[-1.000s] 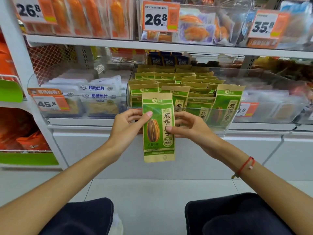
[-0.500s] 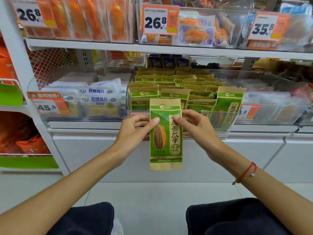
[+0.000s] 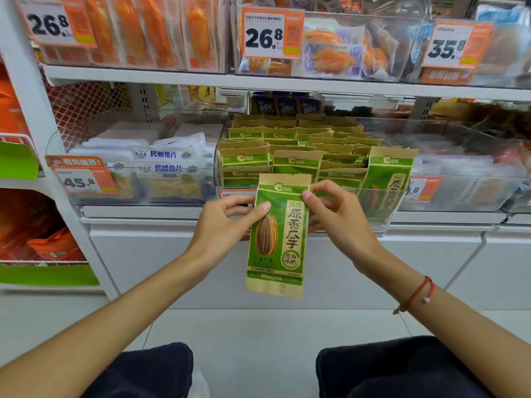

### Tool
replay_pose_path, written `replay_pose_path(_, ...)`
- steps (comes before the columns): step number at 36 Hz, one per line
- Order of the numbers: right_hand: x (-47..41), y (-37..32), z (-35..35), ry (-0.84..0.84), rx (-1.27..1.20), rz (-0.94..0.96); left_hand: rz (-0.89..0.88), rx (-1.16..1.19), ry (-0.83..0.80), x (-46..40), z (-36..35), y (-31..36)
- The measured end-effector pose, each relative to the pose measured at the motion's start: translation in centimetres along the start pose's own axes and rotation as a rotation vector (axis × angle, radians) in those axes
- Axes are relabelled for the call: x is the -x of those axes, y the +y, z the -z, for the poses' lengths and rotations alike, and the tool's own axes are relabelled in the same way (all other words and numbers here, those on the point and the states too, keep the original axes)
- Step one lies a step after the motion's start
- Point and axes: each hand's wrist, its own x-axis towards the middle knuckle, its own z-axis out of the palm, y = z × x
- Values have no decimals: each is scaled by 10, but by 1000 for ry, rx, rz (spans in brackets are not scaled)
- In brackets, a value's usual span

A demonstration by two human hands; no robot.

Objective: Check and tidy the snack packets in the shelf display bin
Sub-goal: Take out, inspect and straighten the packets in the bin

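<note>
A green and tan sunflower seed packet (image 3: pixel 277 242) hangs upright in front of the shelf, its printed face toward me. My left hand (image 3: pixel 227 222) pinches its left edge, thumb on the front. My right hand (image 3: pixel 337 216) pinches its upper right edge. Behind them stands a clear display bin (image 3: pixel 385 222) holding several rows of the same packets (image 3: pixel 296 139). One packet (image 3: pixel 388 182) leans upright at the bin's front right corner.
A clear bin of white fish snack packs (image 3: pixel 163 170) sits to the left with a 45.8 price tag (image 3: pixel 82 179). Another clear bin (image 3: pixel 471 185) is to the right. The upper shelf (image 3: pixel 287 81) carries orange packs and price tags. My knees are at the bottom.
The held packet has shifted right and slightly down. My right hand has climbed from the packet's middle to its upper right edge.
</note>
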Motion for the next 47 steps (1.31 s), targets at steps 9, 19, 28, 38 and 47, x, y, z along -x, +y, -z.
replay_pose_path(9, 1, -3, 3, -3, -76, -34, -3, -8, -71, 4, 4, 0)
replay_pose_path(19, 4, -4, -2, 58, 85, 99, -75, -194, -117, 5, 2, 6)
replay_pose_path(28, 9, -10, -3, -33, -33, 24, -17, -156, -258, 13, -5, 7)
replay_pose_path(38, 7, -12, 2, -213, -83, -54, -64, 5, -247, 8, -1, 11)
replay_pose_path(47, 8, -10, 3, -220, -78, -39, -55, 80, -276, 9, -3, 11)
